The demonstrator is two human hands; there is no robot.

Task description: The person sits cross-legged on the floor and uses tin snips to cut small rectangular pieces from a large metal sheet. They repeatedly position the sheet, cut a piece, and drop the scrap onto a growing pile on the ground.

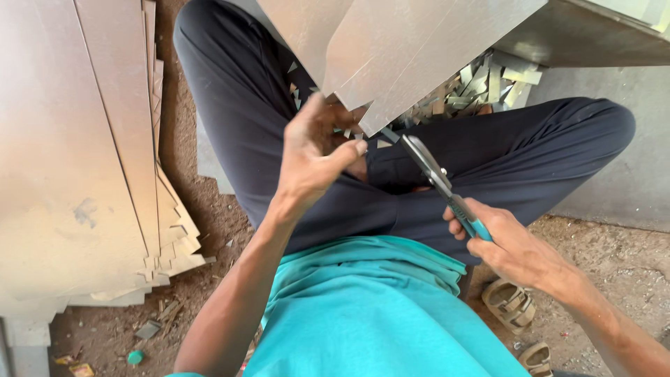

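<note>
Meanwhile right hand point(506, 244) grips snips point(436, 178) just below metal sheet point(412, 56); left hand point(314, 153) pinches its corner.

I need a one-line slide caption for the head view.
Seated person's left hand steadies a metal sheet while right hand holds teal-handled snips.

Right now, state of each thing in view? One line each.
Metal sheet: held at its lower corner, tilted over the lap.
Left hand: fingers pinching the sheet's corner.
Tin snips: blades shut, tip at the sheet's edge.
Right hand: closed around the snips' teal handle.
Offcuts: loose heap beyond the knees.
Stacked sheets: lying flat, notched corners.
Sandals: lying on the dirt.
</note>
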